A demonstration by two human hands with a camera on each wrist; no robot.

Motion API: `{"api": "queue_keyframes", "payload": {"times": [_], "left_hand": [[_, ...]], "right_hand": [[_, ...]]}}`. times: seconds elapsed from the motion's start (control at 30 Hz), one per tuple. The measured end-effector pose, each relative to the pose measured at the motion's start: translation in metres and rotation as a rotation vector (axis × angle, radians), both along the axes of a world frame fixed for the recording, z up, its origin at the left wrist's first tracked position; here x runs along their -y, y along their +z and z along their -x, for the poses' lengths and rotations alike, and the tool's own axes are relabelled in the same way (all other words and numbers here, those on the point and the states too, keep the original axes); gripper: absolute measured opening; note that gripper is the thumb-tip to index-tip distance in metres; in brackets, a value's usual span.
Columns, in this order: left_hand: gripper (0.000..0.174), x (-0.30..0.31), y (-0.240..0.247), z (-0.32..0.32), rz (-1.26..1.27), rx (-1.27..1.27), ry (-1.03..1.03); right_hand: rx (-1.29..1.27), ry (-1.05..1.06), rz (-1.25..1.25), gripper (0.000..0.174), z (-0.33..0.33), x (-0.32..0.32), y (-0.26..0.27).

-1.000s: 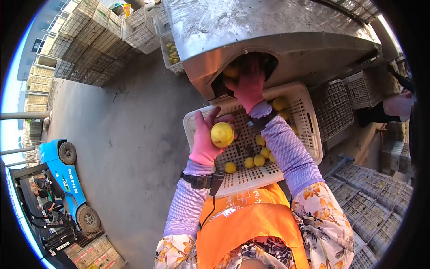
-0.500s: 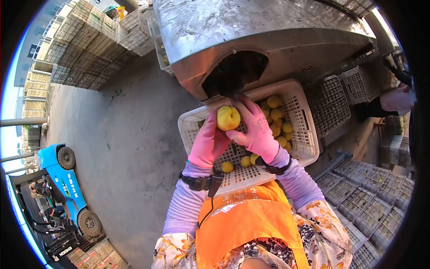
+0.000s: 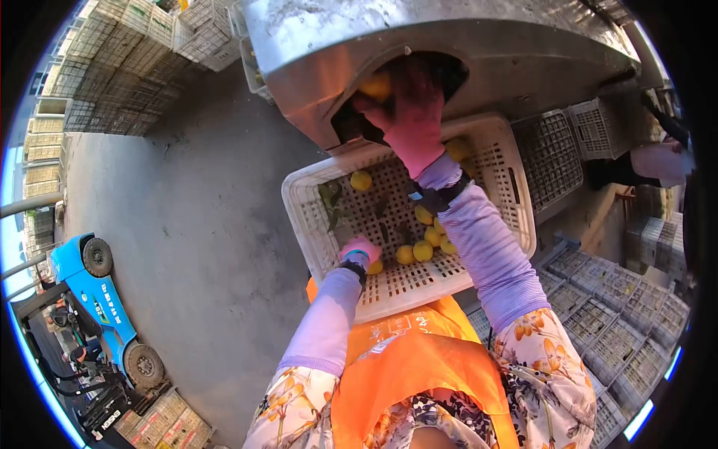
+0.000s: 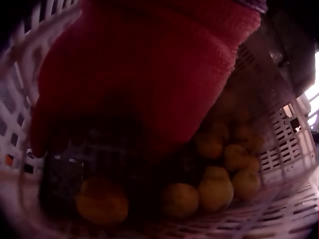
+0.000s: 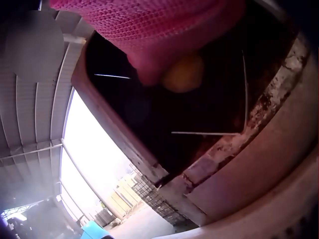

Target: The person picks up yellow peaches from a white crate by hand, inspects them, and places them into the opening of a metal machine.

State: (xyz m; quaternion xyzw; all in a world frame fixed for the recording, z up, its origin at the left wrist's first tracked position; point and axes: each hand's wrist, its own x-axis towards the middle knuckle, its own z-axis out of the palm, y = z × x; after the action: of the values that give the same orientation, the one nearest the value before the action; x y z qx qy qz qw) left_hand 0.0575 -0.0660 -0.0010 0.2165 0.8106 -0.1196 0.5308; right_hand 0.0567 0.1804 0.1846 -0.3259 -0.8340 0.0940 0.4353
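Observation:
My right hand [image 3: 415,112], in a pink knit glove, reaches into the dark opening [image 3: 460,75] of a metal machine. It holds a yellow peach [image 3: 376,86] by its fingertips; the right wrist view shows this peach [image 5: 184,73] beside the thumb, inside the opening. My left hand [image 3: 360,248] reaches down into a white plastic basket [image 3: 299,213], low at its near left side. A peach [image 3: 375,266] lies right beside it. In the left wrist view the gloved left hand [image 4: 134,74] hangs over the basket floor with fingers apart, a peach [image 4: 102,201] just below; its fingertips are in deep shadow.
More peaches [image 3: 423,250] lie in the basket's right half, with leaves [image 3: 330,198] at its left. Crates [image 3: 591,138] stand right of the basket, and stacked crates [image 3: 613,322] lower right. A blue forklift [image 3: 101,299] and tall crate stacks [image 3: 112,67] are on the left.
Both hands met over the basket at a peach half a second ago. Since then the right hand has gone back into the opening with a peach, and the left has dropped into the basket.

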Motion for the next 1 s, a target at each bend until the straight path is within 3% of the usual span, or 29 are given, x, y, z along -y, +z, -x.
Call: {"api": "queue_keyframes", "payload": {"times": [0.1,0.2,0.23,0.27,0.33,0.43,0.5,0.57,0.6,0.67,0.73,0.8,0.87,0.97,1.0], "left_hand": [[0.079,0.02,-0.057,-0.025,0.114,0.248,-0.067],[0.075,0.026,-0.065,-0.037,0.021,0.07,-0.054],[0.061,0.036,-0.08,-0.033,-0.082,0.033,0.011],[0.055,0.032,-0.078,-0.02,-0.148,0.075,0.2],[0.05,0.007,-0.055,0.001,-0.302,0.022,0.497],[0.056,-0.045,-0.044,0.03,-0.429,-0.089,0.771],[0.058,-0.087,-0.048,0.036,-0.442,-0.238,0.782],[0.058,-0.107,-0.082,0.034,-0.496,-0.322,0.811],[0.058,-0.103,-0.131,0.034,-0.555,-0.301,0.89],[0.057,-0.098,-0.13,0.026,-0.594,0.021,1.105],[0.054,-0.088,-0.038,0.027,-0.559,0.618,1.319],[0.056,-0.057,0.036,0.009,-0.703,1.091,1.215],[0.061,-0.045,0.128,-0.017,-0.88,1.149,1.095],[0.064,-0.026,0.17,-0.026,-0.948,1.129,1.087],[0.064,-0.021,0.176,-0.024,-0.949,1.229,1.131]], "right_hand": [[0.039,0.16,0.149,0.068,-0.047,0.011,0.035],[0.543,0.395,0.289,0.057,-0.113,0.043,-0.028],[0.823,0.393,0.323,0.048,-0.122,0.052,-0.059],[1.099,0.388,0.35,0.04,-0.127,0.06,-0.093],[1.52,0.347,0.127,0.026,-0.138,0.074,-0.16],[1.765,0.476,-0.169,0.031,-0.163,0.084,-0.241],[1.754,0.416,0.059,0.053,-0.159,0.088,-0.269],[1.562,0.385,0.418,0.069,-0.16,0.089,-0.252],[1.363,0.384,0.628,0.073,-0.159,0.078,-0.203],[1.035,0.359,0.856,0.08,-0.173,0.07,-0.141],[0.778,0.332,0.879,0.084,-0.185,0.061,-0.103],[0.735,0.372,0.932,0.086,-0.187,0.054,-0.05],[0.764,0.481,0.937,0.087,-0.187,0.051,-0.007],[0.592,0.401,0.929,0.084,-0.184,0.063,0.049],[0.458,0.415,0.967,0.083,-0.185,0.068,0.058]]}}
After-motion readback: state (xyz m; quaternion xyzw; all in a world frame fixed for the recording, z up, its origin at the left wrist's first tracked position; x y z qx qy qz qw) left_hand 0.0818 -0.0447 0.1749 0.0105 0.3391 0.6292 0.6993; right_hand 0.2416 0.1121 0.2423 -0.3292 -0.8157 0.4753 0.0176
